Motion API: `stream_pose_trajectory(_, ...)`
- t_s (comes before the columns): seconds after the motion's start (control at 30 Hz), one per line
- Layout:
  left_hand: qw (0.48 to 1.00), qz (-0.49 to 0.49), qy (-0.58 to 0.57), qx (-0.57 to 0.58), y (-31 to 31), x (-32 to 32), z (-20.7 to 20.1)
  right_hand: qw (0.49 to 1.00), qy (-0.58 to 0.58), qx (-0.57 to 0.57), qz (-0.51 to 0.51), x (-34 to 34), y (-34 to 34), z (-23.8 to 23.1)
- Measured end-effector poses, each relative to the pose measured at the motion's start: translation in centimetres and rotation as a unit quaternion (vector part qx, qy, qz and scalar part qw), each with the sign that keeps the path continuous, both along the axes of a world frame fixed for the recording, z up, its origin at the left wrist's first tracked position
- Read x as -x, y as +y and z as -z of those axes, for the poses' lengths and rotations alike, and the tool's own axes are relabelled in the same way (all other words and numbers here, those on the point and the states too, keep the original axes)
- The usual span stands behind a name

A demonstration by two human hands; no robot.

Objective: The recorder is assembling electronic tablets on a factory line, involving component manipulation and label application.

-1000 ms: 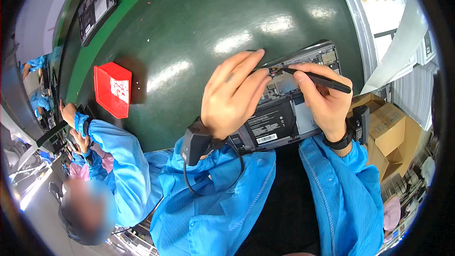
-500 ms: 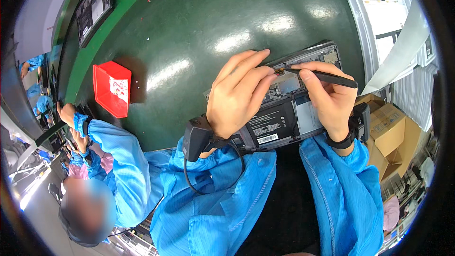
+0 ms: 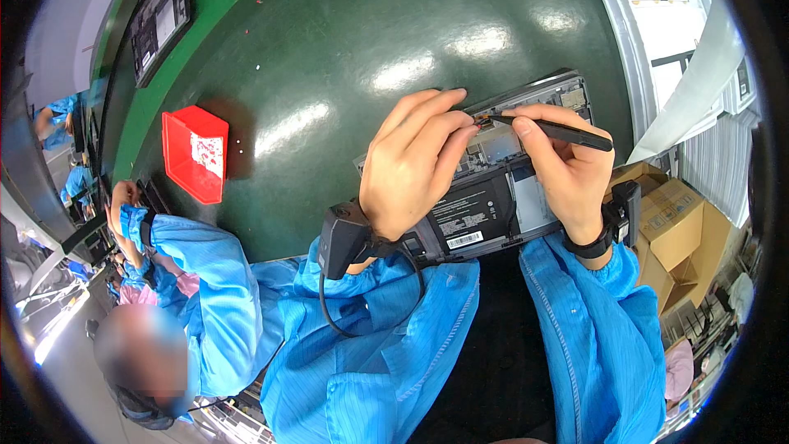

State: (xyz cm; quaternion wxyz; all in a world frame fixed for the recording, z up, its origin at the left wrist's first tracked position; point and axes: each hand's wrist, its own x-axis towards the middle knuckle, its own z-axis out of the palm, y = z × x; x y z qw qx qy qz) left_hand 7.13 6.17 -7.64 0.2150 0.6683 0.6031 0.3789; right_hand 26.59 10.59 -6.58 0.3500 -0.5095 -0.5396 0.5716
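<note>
An opened laptop base (image 3: 526,234) lies on the green table, its circuit board and black battery (image 3: 464,215) exposed. In my right hand (image 3: 571,177) is a pair of black tweezers (image 3: 567,133), held like a pen with the tips over the circuit board. My left hand (image 3: 411,168) rests over the left part of the laptop. Its thumb and index finger are pinched together close to the tweezer tips, with a tiny reddish bit at the fingertips. What they hold is too small to make out. That hand hides part of the board.
A red bin (image 3: 196,156) stands on the table to the left. Beyond it, another opened laptop base (image 3: 160,20) lies on a bright green strip. A co-worker in a blue sleeve (image 3: 205,247) sits at the left. Cardboard boxes (image 3: 674,222) stand beyond the table's right side.
My right hand and the tweezers have shifted slightly left. My left hand stays almost in place. The co-worker's hand and head have moved a little at the left.
</note>
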Motion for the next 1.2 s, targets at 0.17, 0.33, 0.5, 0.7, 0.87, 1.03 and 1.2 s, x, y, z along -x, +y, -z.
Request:
stream_pose_trajectory(0.17,1.000,0.002,-0.004,0.011,0.0,-0.1,-0.2,1.000,0.004,0.004,0.010,0.1,-0.1,0.0)
stream_pose_trajectory(0.33,0.999,-0.015,-0.008,0.035,0.0,-0.3,-0.5,1.000,-0.007,-0.019,-0.003,0.0,0.0,0.2)
stream_pose_trajectory(0.5,0.995,-0.053,-0.025,0.075,0.1,-0.5,-1.0,1.000,-0.006,-0.008,0.000,0.1,0.0,0.0)
stream_pose_trajectory(0.7,0.991,-0.050,-0.037,0.119,0.4,-0.4,-1.2,1.000,-0.010,-0.027,0.003,0.2,0.0,0.4)
stream_pose_trajectory(0.87,0.997,0.041,0.067,-0.018,-0.2,-0.1,-0.3,0.999,-0.031,-0.038,-0.006,0.2,0.2,0.5)
stream_pose_trajectory(1.03,0.987,0.073,0.131,-0.048,-0.4,-0.3,-0.3,0.998,-0.043,-0.040,-0.002,-0.1,0.1,0.3)
stream_pose_trajectory(1.2,0.987,0.073,0.138,-0.047,-0.3,-0.2,-0.4,0.999,0.015,-0.020,0.031,0.2,0.0,0.2)
